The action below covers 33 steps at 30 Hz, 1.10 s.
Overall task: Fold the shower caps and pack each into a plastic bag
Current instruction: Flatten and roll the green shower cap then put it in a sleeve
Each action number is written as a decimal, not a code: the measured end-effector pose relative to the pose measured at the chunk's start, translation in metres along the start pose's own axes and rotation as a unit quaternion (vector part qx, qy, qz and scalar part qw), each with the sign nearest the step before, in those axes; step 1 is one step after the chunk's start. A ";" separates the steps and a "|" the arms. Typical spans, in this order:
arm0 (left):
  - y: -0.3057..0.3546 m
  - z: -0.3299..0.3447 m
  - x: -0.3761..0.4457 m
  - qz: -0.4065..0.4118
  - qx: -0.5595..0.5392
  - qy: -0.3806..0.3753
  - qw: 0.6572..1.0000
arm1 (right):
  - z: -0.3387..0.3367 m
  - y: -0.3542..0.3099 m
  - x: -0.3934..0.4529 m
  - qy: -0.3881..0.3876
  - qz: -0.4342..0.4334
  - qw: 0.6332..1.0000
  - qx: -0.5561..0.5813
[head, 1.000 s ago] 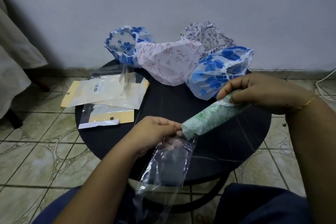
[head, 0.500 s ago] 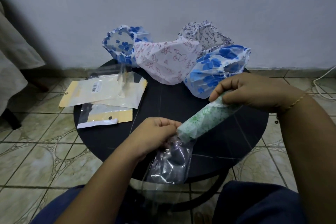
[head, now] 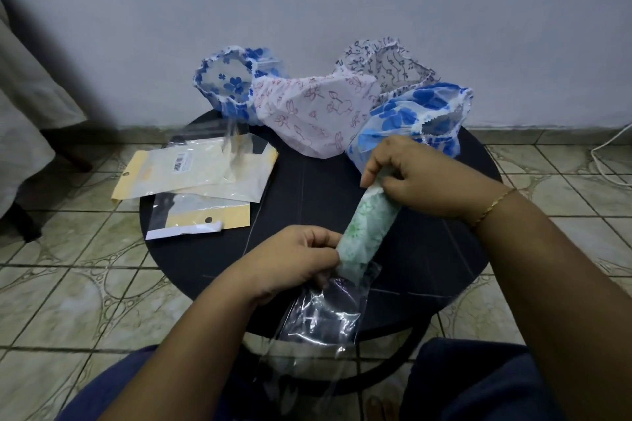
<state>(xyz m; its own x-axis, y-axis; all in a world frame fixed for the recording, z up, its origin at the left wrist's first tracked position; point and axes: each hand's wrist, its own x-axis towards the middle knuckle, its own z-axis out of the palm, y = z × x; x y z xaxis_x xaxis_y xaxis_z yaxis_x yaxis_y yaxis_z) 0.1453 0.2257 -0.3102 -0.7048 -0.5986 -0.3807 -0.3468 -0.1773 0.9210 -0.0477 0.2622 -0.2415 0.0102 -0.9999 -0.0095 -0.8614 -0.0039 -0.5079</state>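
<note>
A green-patterned shower cap [head: 367, 231], rolled into a narrow tube, is held above the round black table [head: 307, 188]. My right hand [head: 420, 178] grips its upper end. My left hand [head: 297, 256] pinches the mouth of a clear plastic bag [head: 328, 311], which hangs down over the table's near edge. The roll's lower tip sits in the bag's mouth. Several unfolded caps lie at the table's far side: a blue-flower cap [head: 229, 82], a pink-print cap [head: 314, 109], a dark-print cap [head: 386, 61] and another blue-flower cap [head: 410, 116].
Flat packets with yellow card backs [head: 198, 171] and a second one [head: 201, 215] lie on the table's left side, one overhanging the edge. A white wall stands behind. Tiled floor surrounds the table, with a white cable [head: 608, 161] at the right. My knees are below.
The green roll has tilted more upright and its lower end has gone into the bag's mouth. The bag has bunched shorter under my left hand.
</note>
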 end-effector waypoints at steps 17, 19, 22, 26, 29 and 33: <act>0.001 0.000 -0.001 -0.002 -0.020 -0.011 1.000 | 0.028 -0.014 0.005 -0.013 -0.050 0.998 0.027; 0.001 -0.001 -0.003 0.002 -0.015 -0.020 1.000 | 0.026 -0.010 0.004 -0.005 -0.032 0.998 0.059; 0.000 0.000 0.000 0.019 0.015 0.013 1.000 | 0.023 -0.006 0.003 0.003 -0.022 0.992 0.122; -0.002 0.001 0.003 0.041 0.097 0.054 0.993 | 0.022 -0.004 0.002 0.006 -0.025 0.988 0.154; -0.001 0.000 0.003 0.048 0.125 0.057 0.989 | 0.023 -0.003 0.001 0.016 -0.029 0.985 0.171; 0.002 0.000 0.000 0.030 0.078 0.044 0.995 | 0.023 -0.001 0.001 0.020 -0.038 0.984 0.174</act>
<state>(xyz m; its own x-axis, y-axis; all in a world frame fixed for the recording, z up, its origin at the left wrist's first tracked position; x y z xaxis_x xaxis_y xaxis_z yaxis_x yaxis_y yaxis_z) 0.1439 0.2253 -0.3084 -0.6723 -0.6724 -0.3097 -0.4023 -0.0193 0.9153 -0.0350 0.2617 -0.2606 0.0414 -0.9967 0.0703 -0.6325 -0.0806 -0.7704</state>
